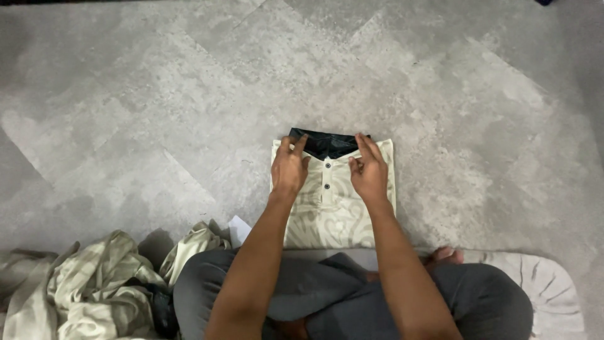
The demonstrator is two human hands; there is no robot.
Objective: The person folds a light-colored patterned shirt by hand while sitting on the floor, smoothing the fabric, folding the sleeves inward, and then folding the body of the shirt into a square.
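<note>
A heap of crumpled clothes (94, 286) lies at the floor's (157, 113) near left. Your left hand (289, 170) rests flat, fingers apart, on the folded shirt (333, 211) at mid-floor; your right hand (370, 173) touches its dark collar (324, 143), fingers loosely apart.

Both bare forearms reached forward from the crossed, grey-trousered legs, running nearly parallel and converging slightly. The left hand (289, 169) lay palm down, fingers stretched forward and a little spread, thumb angled inward. Just beside it, the right hand (369, 170) also lay palm down, its long fingers extended ahead, thumb tucked toward the left hand. A gap remained between the two hands.
</note>
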